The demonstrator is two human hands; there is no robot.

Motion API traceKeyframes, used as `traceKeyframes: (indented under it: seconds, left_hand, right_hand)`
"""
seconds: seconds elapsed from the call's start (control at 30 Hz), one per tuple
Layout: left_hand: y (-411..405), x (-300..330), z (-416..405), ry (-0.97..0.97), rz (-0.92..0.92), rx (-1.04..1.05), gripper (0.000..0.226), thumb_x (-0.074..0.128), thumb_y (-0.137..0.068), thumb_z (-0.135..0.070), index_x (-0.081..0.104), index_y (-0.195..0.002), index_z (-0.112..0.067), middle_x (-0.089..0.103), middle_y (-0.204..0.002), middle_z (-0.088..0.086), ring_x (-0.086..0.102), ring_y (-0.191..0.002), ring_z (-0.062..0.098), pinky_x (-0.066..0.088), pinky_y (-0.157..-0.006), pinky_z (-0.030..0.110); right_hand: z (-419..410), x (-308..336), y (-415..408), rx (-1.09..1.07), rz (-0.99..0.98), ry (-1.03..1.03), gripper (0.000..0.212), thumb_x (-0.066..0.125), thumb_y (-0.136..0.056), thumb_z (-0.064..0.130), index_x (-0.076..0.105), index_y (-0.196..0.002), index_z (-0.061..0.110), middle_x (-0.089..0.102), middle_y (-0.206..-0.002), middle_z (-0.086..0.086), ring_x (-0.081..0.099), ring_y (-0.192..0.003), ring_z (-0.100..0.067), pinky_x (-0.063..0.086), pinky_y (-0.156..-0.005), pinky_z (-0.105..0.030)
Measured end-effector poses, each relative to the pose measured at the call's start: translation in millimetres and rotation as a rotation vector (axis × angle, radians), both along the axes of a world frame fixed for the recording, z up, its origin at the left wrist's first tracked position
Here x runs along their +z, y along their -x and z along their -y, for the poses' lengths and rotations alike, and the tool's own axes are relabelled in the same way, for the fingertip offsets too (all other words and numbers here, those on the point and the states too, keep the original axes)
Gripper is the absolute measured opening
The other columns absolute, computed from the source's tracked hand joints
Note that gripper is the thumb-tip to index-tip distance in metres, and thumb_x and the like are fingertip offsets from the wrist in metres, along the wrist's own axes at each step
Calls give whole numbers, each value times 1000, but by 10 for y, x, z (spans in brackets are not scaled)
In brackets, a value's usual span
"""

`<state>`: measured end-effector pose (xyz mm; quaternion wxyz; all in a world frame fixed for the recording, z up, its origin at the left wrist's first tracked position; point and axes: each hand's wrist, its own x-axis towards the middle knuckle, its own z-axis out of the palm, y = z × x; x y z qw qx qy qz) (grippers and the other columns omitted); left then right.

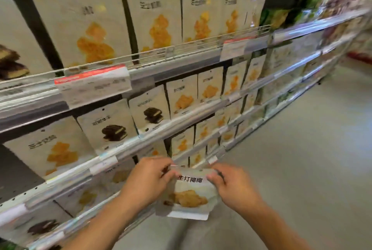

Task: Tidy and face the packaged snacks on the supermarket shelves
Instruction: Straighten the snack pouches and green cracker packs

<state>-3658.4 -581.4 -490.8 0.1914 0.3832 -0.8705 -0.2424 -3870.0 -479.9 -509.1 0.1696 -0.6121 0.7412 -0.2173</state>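
Supermarket shelves (181, 115) run off beyond our hands, rows of cream snack pouches standing upright behind price rails so their printed fronts show. Our left hand (150, 179) and right hand (234, 186) each pinch a top corner of one snack pouch (190, 195), holding it between them, print facing us, probably to square it before reshelving.

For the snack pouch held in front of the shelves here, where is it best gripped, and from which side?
By its flat top edge, from the two upper corners. The left hand and right hand already pinch the snack pouch there, one from each side. The sealed top strip looks flat and thin, while the lower part bulges with contents, so it likely hangs straight.
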Motion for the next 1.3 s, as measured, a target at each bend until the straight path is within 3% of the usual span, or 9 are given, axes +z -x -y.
traceKeyframes:
  seconds: [0.17, 0.4, 0.73, 0.9, 1.0, 1.1, 1.17, 1.23, 1.3]
  left_hand:
    - [1162, -79, -185, 12, -13, -51, 14, 68, -89, -33, 74, -84, -22, 69, -81, -8, 59, -79, 9, 45, -74, 30]
    - [2181, -3, -184, -158, -83, -64, 11, 70, -85, -41, 71, -78, -33, 67, -77, -20, 57, -84, -6, 44, -71, 11]
    - [3408, -278, 731, -353, -213, 10, 15, 68, -90, -33, 69, -74, -34, 66, -68, -19, 57, -60, -5, 39, -54, 10]
    - [4253, -353, 1442, -400, -253, 26, 17, 62, -93, -32, 67, -77, -32, 67, -74, -16, 62, -68, 1, 48, -62, 23]
    - [4664, -318, 1918, -263, -250, 30, 10, 57, -96, -29, 65, -93, -35, 62, -87, -20, 59, -75, -7, 41, -59, 10]
    - [4934, -321, 2391, -92, -113, 57, 35, 55, -95, -26, 54, -130, -25, 47, -134, -5, 59, -90, 3, 49, -82, 26]
    - [5073, -302, 2637, -28, -22, 117, 52, 57, -93, -24, 41, -143, -19, 31, -150, 3, 61, -92, 18, 49, -87, 31]
    - [5210, -291, 2824, 10, 7, 218, 63, 57, -91, -23, 33, -149, -18, 33, -151, 11, 62, -76, 19, 49, -76, 31]
    - [5333, -297, 2931, 43, 5, 332, 65, 57, -91, -26, 29, -150, -23, 52, -133, 17, 62, -71, 20, 50, -70, 31]
  right_hand:
    - [-278, -61, 1028, -20, -58, -27, 16, 54, -92, 42, 63, -98, 31, 56, -84, 14, 54, -80, -8, 37, -66, -26]
    - [-397, 53, 2044, -158, -11, -43, 11, 59, -91, 33, 66, -83, 31, 61, -74, 14, 54, -69, 1, 40, -59, -17]
    - [33, 186, 3353, -324, -136, -52, 20, 57, -91, 35, 65, -73, 29, 58, -64, 18, 56, -64, -2, 40, -54, -19]
    - [576, 336, 4056, -337, -188, -71, 15, 59, -91, 32, 68, -80, 29, 58, -69, 20, 56, -68, -5, 46, -59, -22]
    - [892, 360, 4392, -315, -190, -80, 14, 57, -92, 34, 67, -82, 31, 57, -71, 23, 54, -67, 1, 44, -58, -17]
    - [1187, 358, 4686, -298, -169, -80, 13, 57, -93, 34, 66, -83, 32, 56, -71, 24, 53, -67, 3, 39, -56, -13]
    - [1371, 342, 4864, -265, -156, -83, 13, 56, -93, 33, 67, -86, 33, 56, -73, 24, 54, -68, 2, 38, -57, -11]
    - [1575, 313, 5066, -206, -159, -84, 14, 55, -93, 33, 69, -89, 33, 59, -80, 24, 57, -74, -2, 43, -62, -13]
    - [1798, 277, 5279, -150, -163, -73, 15, 55, -92, 33, 69, -88, 33, 61, -84, 23, 59, -78, -4, 48, -66, -17]
